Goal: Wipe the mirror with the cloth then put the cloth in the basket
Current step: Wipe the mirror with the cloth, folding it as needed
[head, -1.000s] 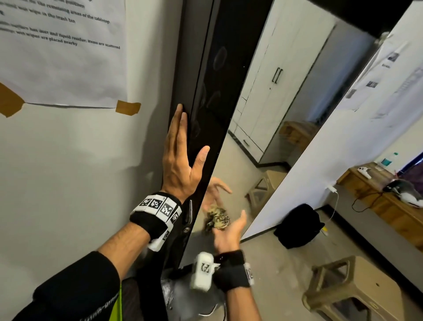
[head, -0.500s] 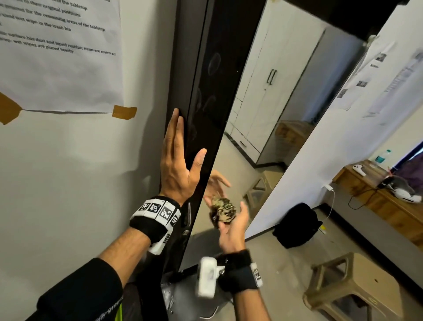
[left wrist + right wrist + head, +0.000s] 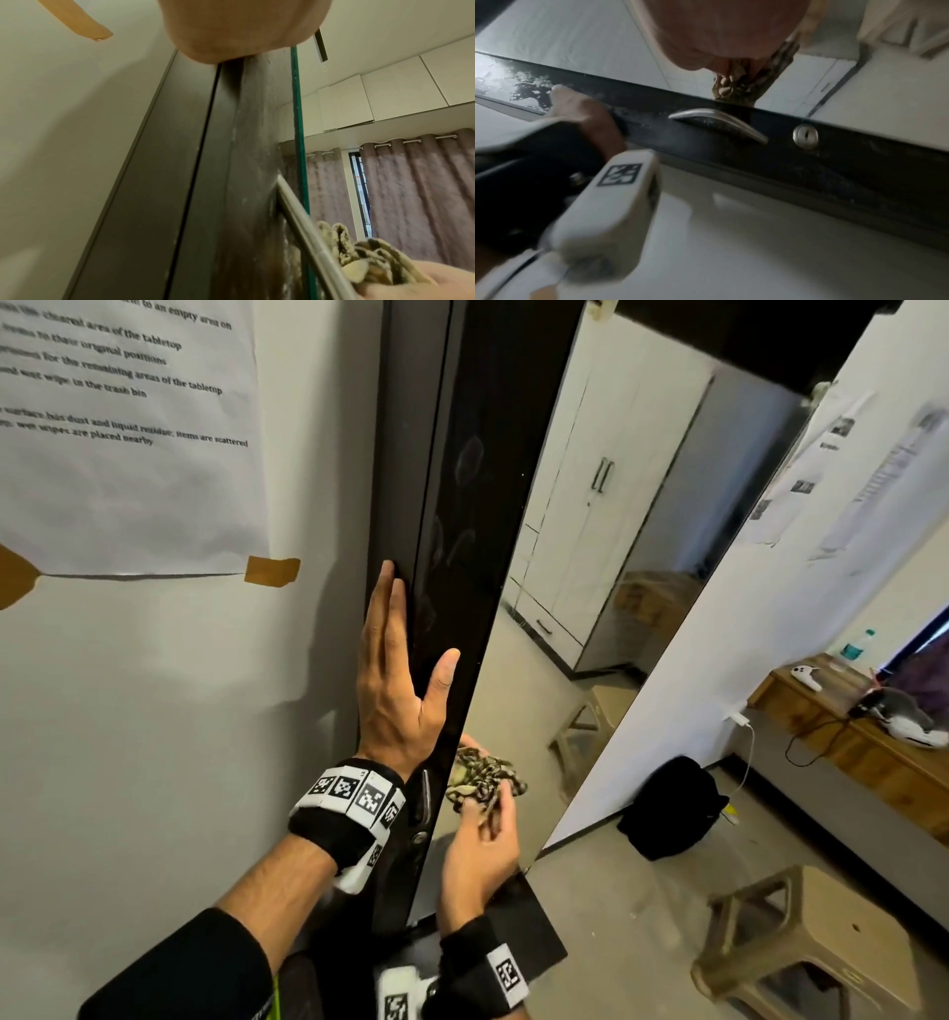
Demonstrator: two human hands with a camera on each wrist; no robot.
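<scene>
Head view: left hand (image 3: 398, 680), fingers straight, flat against dark door (image 3: 452, 516) edge; right hand (image 3: 480, 850) clutches bunched cloth (image 3: 485, 780) at mirror (image 3: 616, 546).

One cloth (image 3: 485, 778), two stools (image 3: 816, 947).

A printed sheet (image 3: 123, 439) is taped to the wall. A plastic stool (image 3: 816, 947) stands on the floor near a black bag (image 3: 667, 806). A wooden desk (image 3: 862, 752) stands along the right wall.

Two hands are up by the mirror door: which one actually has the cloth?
The right hand, low beside the mirror, grips the patterned cloth. The left hand lies flat on the dark door frame, fingers straight, holding nothing.
</scene>
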